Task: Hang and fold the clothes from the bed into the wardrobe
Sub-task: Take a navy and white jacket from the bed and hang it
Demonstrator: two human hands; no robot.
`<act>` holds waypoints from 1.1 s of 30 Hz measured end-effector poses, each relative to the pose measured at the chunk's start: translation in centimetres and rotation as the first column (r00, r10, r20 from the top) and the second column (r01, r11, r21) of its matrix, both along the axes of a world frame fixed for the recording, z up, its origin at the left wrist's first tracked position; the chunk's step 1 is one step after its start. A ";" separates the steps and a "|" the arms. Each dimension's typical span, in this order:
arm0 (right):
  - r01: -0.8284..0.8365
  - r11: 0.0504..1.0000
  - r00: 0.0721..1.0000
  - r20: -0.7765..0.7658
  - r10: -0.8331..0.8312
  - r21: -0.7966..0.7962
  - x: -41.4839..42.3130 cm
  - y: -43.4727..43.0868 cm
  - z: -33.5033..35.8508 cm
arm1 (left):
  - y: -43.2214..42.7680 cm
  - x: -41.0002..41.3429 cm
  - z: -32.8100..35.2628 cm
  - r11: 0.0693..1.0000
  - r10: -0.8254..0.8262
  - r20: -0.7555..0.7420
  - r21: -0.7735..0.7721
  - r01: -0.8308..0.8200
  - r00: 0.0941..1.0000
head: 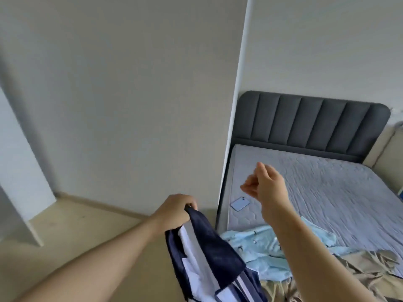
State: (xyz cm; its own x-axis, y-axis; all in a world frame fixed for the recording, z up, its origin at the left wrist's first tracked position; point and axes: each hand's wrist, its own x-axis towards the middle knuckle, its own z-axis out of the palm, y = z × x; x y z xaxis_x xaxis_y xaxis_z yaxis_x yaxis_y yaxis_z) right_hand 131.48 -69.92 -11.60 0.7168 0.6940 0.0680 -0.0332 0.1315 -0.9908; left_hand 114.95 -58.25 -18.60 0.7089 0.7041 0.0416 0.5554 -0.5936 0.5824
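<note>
My left hand (174, 211) grips the top edge of a navy and white garment (209, 253), which hangs down from it beside the bed. My right hand (265, 183) is raised over the mattress with its fingers loosely curled and nothing in it. On the near part of the bed (316, 184) lie a light blue garment (261, 251) and a beige garment (340, 277), both crumpled. The wardrobe itself is not clearly in view.
A tall white panel (130, 94) stands upright at the left edge of the bed. A phone (239, 203) lies on the grey mattress. A dark padded headboard (309, 123) is behind. Beige floor (87, 227) spreads to the left, with another white panel (19, 171) at far left.
</note>
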 end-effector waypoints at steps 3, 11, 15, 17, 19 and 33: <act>-0.188 0.972 0.951 0.223 0.215 -0.138 -4.3 5.2 1.3 | 2.3 -3.9 0.1 0.993 0.111 0.090 -0.041 -0.108 0.990; -0.518 0.669 0.706 0.176 0.686 -0.533 -18.5 15.7 -6.0 | 10.7 -15.4 5.0 0.899 0.401 0.326 -0.321 -0.299 0.856; -0.428 0.791 0.782 0.259 0.567 -0.438 -22.2 19.0 -5.9 | 13.2 -20.4 4.4 0.944 0.319 0.225 -0.163 -0.287 0.921; -0.477 0.814 0.790 0.245 0.562 -0.330 -24.7 20.5 -5.4 | 14.7 -23.5 3.5 0.955 0.295 0.084 -0.034 -0.293 0.952; -0.504 0.828 0.781 0.278 0.559 -0.246 -26.9 21.5 -4.5 | 15.8 -25.9 2.4 0.945 0.327 -0.089 0.050 -0.324 0.941; -0.772 0.630 0.635 0.047 0.771 0.084 -49.3 32.8 -3.0 | 18.9 -53.9 -0.4 0.207 0.944 0.329 -0.516 -0.831 0.031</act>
State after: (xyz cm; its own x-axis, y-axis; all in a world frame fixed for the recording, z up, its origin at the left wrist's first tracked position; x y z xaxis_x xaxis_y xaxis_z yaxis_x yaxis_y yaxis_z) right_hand 82.15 -37.13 -14.58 -0.0784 0.9840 0.1599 -0.1578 0.1461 -0.9766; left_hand 61.09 -39.39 -19.02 -0.5861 0.8044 -0.0971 0.1872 0.2511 0.9497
